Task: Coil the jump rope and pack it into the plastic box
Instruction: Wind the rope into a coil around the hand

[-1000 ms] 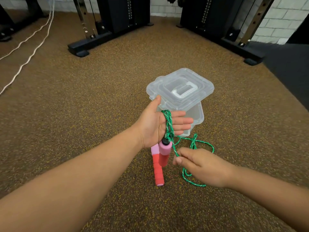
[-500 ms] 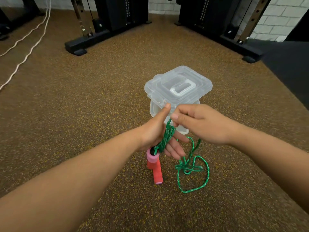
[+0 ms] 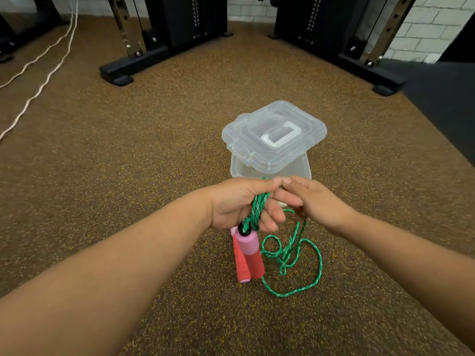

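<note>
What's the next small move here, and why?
Probably the right hand should draw another loop of the green rope up over the left hand. Several turns already sit there with both handles hanging below, but slack still trails on the floor, so it's not ready for the plastic box.

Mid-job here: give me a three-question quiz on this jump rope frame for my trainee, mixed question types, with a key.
1. True or false: the lid is snapped shut, square on the plastic box.
2. Which hand holds the gathered turns of the green rope? A) left hand B) right hand C) neither
3. Fill in: the two pink and red handles hang below the ____ hand.

Key
1. False: it rests askew, and part of the box opening shows.
2. A. The right hand pinches a strand beside it; loose rope lies on the floor.
3. left
</note>
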### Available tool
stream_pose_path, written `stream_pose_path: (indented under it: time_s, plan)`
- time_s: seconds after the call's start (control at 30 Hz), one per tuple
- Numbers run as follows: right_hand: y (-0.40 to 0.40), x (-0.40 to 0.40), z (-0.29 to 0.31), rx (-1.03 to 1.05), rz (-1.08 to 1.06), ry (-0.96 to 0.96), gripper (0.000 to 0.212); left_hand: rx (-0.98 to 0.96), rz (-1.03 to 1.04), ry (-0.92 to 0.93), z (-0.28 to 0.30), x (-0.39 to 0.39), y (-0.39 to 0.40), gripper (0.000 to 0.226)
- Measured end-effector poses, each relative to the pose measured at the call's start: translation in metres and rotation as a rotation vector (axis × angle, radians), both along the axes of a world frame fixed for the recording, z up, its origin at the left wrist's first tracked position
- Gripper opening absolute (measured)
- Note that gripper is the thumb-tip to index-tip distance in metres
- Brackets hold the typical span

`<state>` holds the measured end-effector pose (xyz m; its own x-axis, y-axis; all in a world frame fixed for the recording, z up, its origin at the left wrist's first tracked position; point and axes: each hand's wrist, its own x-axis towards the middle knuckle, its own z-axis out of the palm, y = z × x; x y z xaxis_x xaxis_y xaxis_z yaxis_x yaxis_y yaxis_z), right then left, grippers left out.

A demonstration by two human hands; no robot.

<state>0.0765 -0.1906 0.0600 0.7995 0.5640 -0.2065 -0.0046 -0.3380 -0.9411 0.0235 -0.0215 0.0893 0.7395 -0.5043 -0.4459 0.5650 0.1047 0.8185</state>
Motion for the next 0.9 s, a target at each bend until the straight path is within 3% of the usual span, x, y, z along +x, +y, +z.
stream_pose_path:
  time_s: [0.1, 0.2, 0.4, 0.53, 0.73, 0.8, 0.9]
  plan:
    - [-0.001, -0.015, -0.020, 0.027, -0.046, 0.018, 0.034, -0.038, 0.162, 0.011, 0.001, 0.002, 0.001, 0.041]
    - [-0.002, -0.035, -0.035, 0.071, -0.042, 0.004, 0.035, -0.091, 0.196, 0.062, 0.002, 0.002, 0.004, 0.048]
    - [-0.010, -0.065, -0.033, -0.117, 0.130, -0.208, 0.028, -0.237, 0.289, 0.097, 0.005, 0.009, 0.013, 0.052]
    - [-0.006, -0.075, -0.015, -0.138, 0.234, -0.282, 0.024, -0.199, 0.316, 0.046, 0.001, 0.008, 0.012, 0.034]
    - [0.001, -0.071, 0.019, -0.059, 0.249, -0.430, 0.025, -0.109, 0.263, -0.022, -0.002, 0.006, 0.007, 0.029]
    - [0.003, -0.064, 0.030, -0.018, 0.252, -0.433, 0.027, -0.057, 0.227, -0.041, -0.003, 0.004, 0.005, 0.028]
    - [0.006, -0.052, 0.047, 0.122, 0.212, -0.289, 0.025, 0.024, 0.154, -0.116, -0.007, 0.002, 0.005, 0.030]
